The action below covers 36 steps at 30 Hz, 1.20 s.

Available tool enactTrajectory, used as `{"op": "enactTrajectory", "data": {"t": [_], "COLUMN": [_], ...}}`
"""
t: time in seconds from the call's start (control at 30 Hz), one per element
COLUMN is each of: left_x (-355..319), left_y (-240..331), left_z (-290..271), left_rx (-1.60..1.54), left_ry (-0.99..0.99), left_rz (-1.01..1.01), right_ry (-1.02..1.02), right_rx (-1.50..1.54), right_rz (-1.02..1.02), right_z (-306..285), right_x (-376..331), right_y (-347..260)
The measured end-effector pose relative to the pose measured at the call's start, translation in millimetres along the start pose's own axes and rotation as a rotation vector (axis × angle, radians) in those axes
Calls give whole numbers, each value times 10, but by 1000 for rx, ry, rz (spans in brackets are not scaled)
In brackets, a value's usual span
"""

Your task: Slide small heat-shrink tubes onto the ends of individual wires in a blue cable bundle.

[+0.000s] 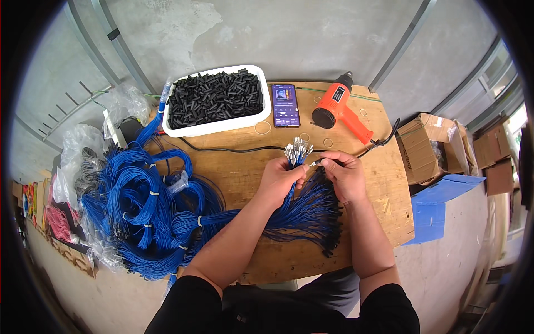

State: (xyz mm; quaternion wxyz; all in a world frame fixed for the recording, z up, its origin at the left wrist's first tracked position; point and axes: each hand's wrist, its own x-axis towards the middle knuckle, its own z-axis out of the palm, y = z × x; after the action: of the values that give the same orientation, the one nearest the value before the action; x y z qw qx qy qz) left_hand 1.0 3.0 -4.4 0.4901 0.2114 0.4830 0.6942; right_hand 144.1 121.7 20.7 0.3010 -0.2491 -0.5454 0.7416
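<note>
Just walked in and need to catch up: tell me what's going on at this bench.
A person sits at a wooden table. The left hand grips a bundle of blue wires with metal terminals pointing up. The right hand pinches one wire end. A white tray of black sleeves, a phone and an orange heat gun lie beyond.

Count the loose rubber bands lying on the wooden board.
5 rubber bands: one below the white tray, two below the phone, two by the orange heat gun. Others may be hidden.

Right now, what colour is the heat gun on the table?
Orange with a black nozzle, shown in the head view.
</note>
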Motion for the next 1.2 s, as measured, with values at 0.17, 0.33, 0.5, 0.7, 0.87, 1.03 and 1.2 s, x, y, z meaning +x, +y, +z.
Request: {"op": "enactTrajectory", "data": {"t": [0.17, 0.33, 0.5, 0.7, 0.87, 1.03, 1.2], "left_x": [-5, -8, -7, 2, -21, -25, -25], "left_y": [15, 7, -12, -43, -8, -5, -4], "left_z": [14, 23, 21, 7, 32, 38, 30], "left_rx": [10, 38, 21, 34, 7, 22, 30], "left_ry": [8, -3, 5, 4, -38, -63, -57], "left_rz": [-4, 12, 27, 51, 67, 71, 67], "right_ry": [15, 0, 29, -79, -116, -132, -117], "right_rx": [-11, -16, 11, 290, 343, 324, 276], "right_rz": [21, 13, 13, 188, 240, 266, 299], "right_z": [21, -8, -57, -123, -217, -218, -170], "right_x": [0, 7, 30, 53, 87, 87, 74], "right_y": [-15, 7, -13, -88, -28, -22, -43]}}
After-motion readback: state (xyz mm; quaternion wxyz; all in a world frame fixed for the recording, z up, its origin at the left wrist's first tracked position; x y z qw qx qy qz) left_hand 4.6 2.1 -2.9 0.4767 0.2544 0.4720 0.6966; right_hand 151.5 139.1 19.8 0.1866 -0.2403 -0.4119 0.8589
